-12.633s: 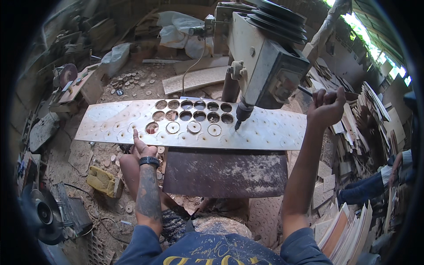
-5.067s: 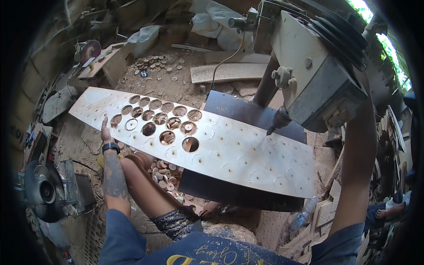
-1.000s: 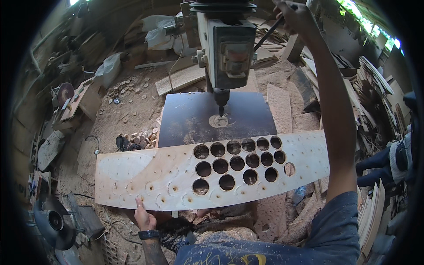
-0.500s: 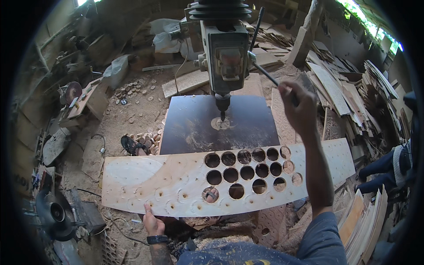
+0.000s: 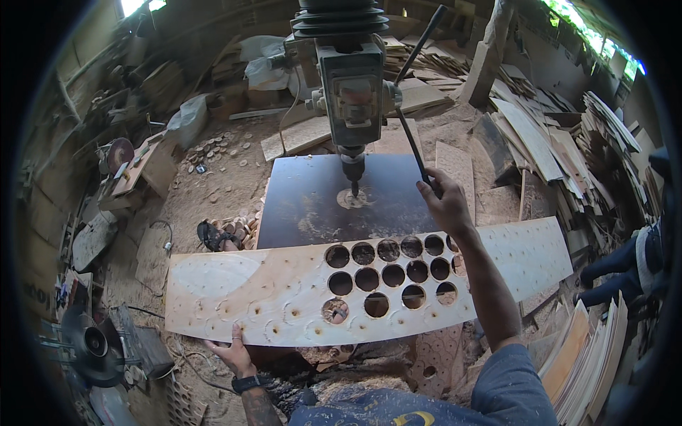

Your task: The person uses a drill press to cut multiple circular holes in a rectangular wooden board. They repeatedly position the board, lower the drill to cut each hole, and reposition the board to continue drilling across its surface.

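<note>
Sawdust covers the workshop floor [image 5: 227, 184] on every side of the drill press [image 5: 352, 92], which serves as the landmark for what follows. Nearest the viewer, below the press, the left hand [image 5: 229, 349] grips the near edge of a long plywood board [image 5: 270, 298], fingers curled up over the edge and a dark watch on the wrist. The board lies crosswise in front of the press, its middle resting on the front part of the dark surface [image 5: 312, 206] under the drill, both ends overhanging. Right of centre it carries three rows of round cut holes [image 5: 391, 273]; its left part shows only shallow ring marks.

Farther out, the right hand [image 5: 444, 202] reaches over the board and is closed around the lower end of the press's long black feed lever [image 5: 412, 142], just right of the drill head. The hole-saw bit [image 5: 353, 174] hangs above the dark surface, clear of the board, over a pale sawdust ring [image 5: 353, 199].

Left of the press, small wooden discs [image 5: 213, 153] lie scattered on the floor, and a dark sandal [image 5: 213, 234] sits beside the surface. Right of the press, stacks of plywood offcuts [image 5: 540, 135] lean and pile up. At the far right edge another person's sleeve [image 5: 650, 252] shows.
</note>
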Tool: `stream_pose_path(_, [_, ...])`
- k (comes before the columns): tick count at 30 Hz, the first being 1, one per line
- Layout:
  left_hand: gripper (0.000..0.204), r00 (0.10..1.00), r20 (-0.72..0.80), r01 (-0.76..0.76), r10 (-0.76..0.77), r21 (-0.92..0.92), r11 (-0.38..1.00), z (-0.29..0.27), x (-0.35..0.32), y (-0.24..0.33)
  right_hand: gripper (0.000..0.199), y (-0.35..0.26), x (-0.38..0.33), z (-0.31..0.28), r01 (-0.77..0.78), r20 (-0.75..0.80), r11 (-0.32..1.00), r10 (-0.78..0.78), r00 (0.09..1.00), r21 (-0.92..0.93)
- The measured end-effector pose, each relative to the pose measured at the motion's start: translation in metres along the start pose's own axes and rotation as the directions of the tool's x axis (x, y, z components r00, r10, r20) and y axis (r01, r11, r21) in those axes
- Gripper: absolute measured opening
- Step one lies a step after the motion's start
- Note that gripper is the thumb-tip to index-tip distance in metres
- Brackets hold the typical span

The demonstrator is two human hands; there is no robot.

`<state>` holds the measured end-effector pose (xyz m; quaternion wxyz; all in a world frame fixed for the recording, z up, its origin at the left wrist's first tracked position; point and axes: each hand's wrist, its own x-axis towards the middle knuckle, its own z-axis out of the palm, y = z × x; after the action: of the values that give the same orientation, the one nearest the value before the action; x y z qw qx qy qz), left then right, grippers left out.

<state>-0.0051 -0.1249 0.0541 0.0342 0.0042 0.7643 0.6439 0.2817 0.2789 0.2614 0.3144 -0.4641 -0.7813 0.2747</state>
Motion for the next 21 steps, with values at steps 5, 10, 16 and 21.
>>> stream_pose_path(5, [0.082, 0.931, -0.067, -0.26, 0.36, 0.572, 0.778, -0.011, 0.013, 0.026, 0.034, 0.021, 0.005, 0.007, -0.022, 0.022, 0.999, 0.021, 1.0, 0.03])
stream_pose_path(10, [0.076, 0.805, 0.45, -0.577, 0.387, 0.442, 0.687, 0.024, 0.006, 0.067, 0.034, 0.039, 0.013, 0.016, 0.0, 0.021, 0.999, -0.001, 1.0, 0.044])
stream_pose_path(16, [0.084, 0.516, 0.819, -0.81, 0.252, 0.37, 0.455, 0.091, -0.011, 0.087, 0.035, 0.054, 0.015, 0.015, -0.052, 0.084, 0.992, 0.043, 0.996, 0.115])
stream_pose_path(21, [0.091, 0.461, 0.876, -0.833, 0.143, 0.371, 0.409, 0.107, -0.005, 0.08, 0.036, 0.054, 0.012, 0.015, -0.008, 0.09, 0.986, -0.008, 0.996, 0.169])
